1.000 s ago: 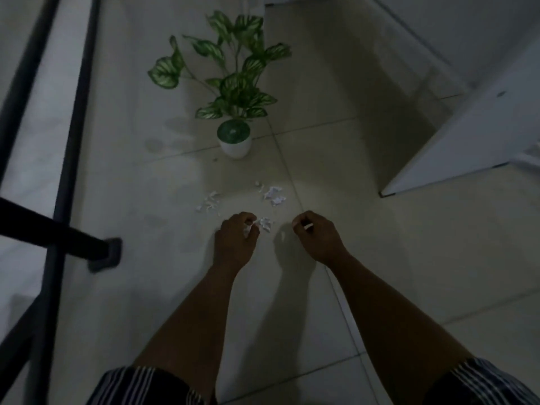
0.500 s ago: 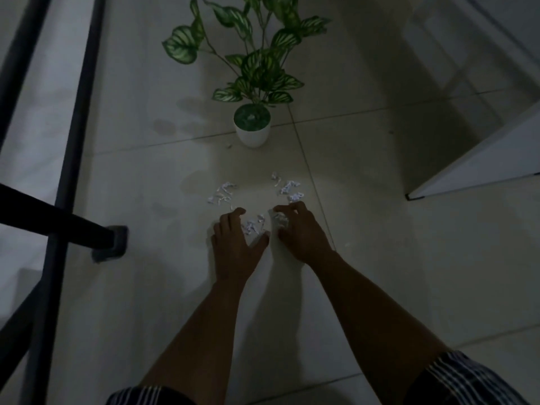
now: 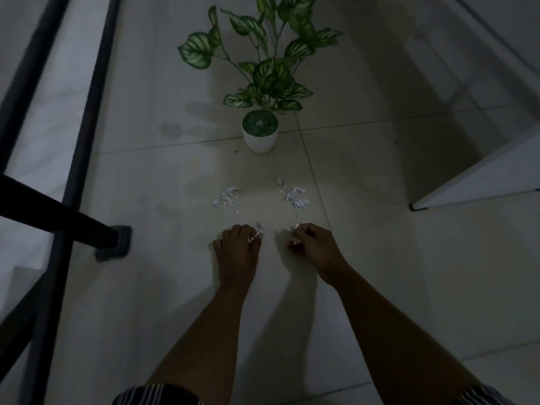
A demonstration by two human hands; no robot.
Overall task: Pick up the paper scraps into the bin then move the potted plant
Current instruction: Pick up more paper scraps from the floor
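Observation:
White paper scraps lie on the tiled floor in two small heaps, a left heap and a right heap. A single scrap lies beside the potted plant, a white pot with green striped leaves, farther ahead. My left hand rests on the floor with its fingers closed on a few scraps. My right hand is curled beside it, pinching scraps at its fingertips. Both hands are nearer to me than the two heaps. No bin is in view.
A black metal railing runs along the left, with a foot plate on the floor close to my left hand. A white door or panel stands at the right. My striped shorts show at the bottom edge.
Both hands have pulled back toward me and closed, gathering the nearest scraps off the floor. The view has shifted closer to the plant.

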